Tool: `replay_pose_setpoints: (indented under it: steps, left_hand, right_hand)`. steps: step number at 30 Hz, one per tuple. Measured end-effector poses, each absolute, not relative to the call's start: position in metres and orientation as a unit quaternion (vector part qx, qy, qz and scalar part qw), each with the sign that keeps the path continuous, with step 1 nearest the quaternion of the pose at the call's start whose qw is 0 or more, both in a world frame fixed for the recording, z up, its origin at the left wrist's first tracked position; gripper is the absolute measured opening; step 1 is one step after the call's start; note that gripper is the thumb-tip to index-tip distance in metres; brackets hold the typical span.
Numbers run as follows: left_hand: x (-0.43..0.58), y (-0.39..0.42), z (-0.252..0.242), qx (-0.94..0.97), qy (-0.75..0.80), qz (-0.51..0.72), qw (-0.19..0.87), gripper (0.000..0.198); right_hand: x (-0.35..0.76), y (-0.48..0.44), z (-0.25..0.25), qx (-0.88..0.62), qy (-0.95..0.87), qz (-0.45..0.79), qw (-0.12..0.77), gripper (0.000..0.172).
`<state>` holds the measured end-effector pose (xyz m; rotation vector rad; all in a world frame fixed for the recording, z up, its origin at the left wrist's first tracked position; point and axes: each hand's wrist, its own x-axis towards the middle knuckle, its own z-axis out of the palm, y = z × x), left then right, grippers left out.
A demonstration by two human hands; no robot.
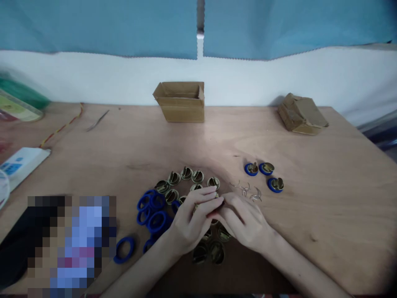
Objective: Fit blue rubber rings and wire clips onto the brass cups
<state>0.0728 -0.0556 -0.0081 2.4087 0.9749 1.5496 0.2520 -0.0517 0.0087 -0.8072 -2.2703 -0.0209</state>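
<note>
Left hand [189,221], right hand [245,221]: fingertips [214,200] pinched together over brass discs [186,174].

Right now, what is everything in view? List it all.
table: one, light wood, fills the view
open cardboard box: one, brown, back centre
closed cardboard box: one, brown, back right
blue rings: loose pile, blue, left of the hands
brass discs: many, gold-coloured, around and under the hands
ringed discs: three, brass in blue, right of the pile
wire clips: a few, silver, beside the right hand
white box: one, white, left edge
cord: one, red and yellow, back left
left hand: one, bare, fingertips meeting the right's
right hand: one, bare, whatever they pinch is hidden
</note>
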Motion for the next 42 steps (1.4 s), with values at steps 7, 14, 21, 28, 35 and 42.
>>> replay_pose_setpoints:
  steps: [7, 14, 21, 28, 35, 42]
  left_hand:
    - [0.076, -0.061, -0.006, 0.785, 0.332, 0.519, 0.068, 0.027]
    - [0.076, -0.061, -0.006, 0.779, 0.335, 0.526, 0.075, 0.033]
    - [0.074, -0.059, -0.013, 0.768, 0.362, 0.5, 0.173, 0.043]
    - [0.081, -0.06, -0.02, 0.755, 0.358, 0.511, 0.203, 0.056]
    - [0.08, -0.06, -0.016, 0.768, 0.36, 0.497, 0.183, 0.05]
    - [0.077, -0.052, -0.006, 0.743, 0.435, 0.456, 0.227, 0.047]
  right_hand:
    - [0.253, -0.051, 0.01, -0.283, -0.879, 0.0, 0.384, 0.024]
    - [0.251, -0.051, 0.009, -0.299, -0.876, -0.01, 0.379, 0.028]
    - [0.255, -0.05, 0.008, -0.34, -0.855, 0.076, 0.384, 0.015]
    - [0.252, -0.05, 0.0, -0.441, -0.726, 0.295, 0.438, 0.02]
    - [0.249, -0.048, 0.003, -0.455, -0.688, 0.384, 0.415, 0.019]
    - [0.255, -0.036, 0.004, -0.416, -0.596, 0.549, 0.413, 0.019]
